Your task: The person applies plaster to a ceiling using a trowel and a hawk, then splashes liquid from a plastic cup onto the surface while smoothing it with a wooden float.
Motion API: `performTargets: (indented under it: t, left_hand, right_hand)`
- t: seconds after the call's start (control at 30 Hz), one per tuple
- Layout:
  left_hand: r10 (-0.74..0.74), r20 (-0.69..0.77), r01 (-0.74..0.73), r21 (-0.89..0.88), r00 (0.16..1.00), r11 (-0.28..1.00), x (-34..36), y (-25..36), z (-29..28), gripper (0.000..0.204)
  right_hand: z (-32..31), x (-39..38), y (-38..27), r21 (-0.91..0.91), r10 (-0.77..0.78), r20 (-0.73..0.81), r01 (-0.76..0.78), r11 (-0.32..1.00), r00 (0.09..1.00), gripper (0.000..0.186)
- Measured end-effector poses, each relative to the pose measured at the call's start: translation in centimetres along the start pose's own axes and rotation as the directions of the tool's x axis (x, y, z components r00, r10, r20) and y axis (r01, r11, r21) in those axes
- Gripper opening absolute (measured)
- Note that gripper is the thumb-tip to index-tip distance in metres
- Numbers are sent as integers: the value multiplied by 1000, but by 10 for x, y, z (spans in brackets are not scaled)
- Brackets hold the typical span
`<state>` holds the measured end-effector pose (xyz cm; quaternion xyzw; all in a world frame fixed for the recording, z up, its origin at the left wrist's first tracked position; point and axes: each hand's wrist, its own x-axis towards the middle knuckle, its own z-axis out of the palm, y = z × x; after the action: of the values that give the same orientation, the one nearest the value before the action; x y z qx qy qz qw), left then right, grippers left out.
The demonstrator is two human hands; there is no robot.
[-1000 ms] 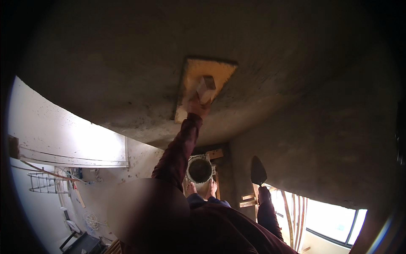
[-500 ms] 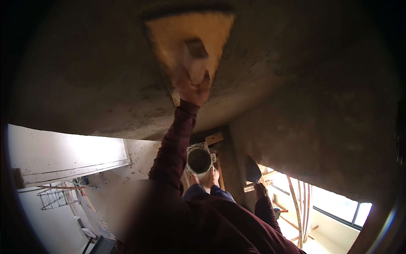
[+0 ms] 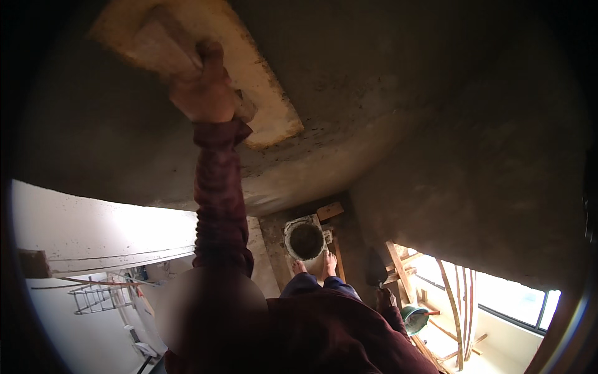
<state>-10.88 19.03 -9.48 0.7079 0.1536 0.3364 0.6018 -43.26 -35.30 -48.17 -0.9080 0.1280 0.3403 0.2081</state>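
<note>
My left hand (image 3: 207,90) is closed round the handle of a yellowish plastering float (image 3: 268,103). The float is a long board, slanted, with its face against a wet-looking grey plastered wall (image 3: 349,81). Low on the right, my right hand (image 3: 386,299) grips a dark pointed trowel (image 3: 376,268), its blade up and away from the wall in front; shadow hides part of the fingers. A round bucket (image 3: 288,240) of grey mortar stands just ahead of my bare feet.
A wooden block (image 3: 330,211) lies beyond the bucket. To the right, a second plastered wall (image 3: 461,206) meets the first at a corner. Below it are a green basin (image 3: 414,319), leaning poles (image 3: 464,311) and a window (image 3: 517,311). A metal rack (image 3: 103,299) stands lower left.
My left hand has swept the float leftward along the wall, and the float has turned to a slant. The right hand still has the trowel, held low.
</note>
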Motion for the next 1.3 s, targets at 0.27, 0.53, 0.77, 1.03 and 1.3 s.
performTargets:
  t: [0.27,0.53,0.77,1.03,1.3]
  left_hand:
    - [315,24,-297,409,949,863,-108,-244,91,60]
    - [400,-98,-249,640,911,726,-56,-170,30,64]
    - [248,-118,-222,200,962,954,-36,-119,21,51]
    - [-64,171,3,334,983,943,-125,-281,104,59]
    - [453,-23,-437,223,891,872,-69,-149,68,29]
  right_hand:
    - [11,32,-32,150,-321,-7,319,936,947,33]
    - [-9,-28,-4,-70,8,238,9,998,971,47]
    - [40,-20,-45,69,-199,300,187,980,933,37]
    - [70,28,-78,170,-323,180,293,941,929,36]
    - [105,11,-79,229,-259,218,208,951,941,36]
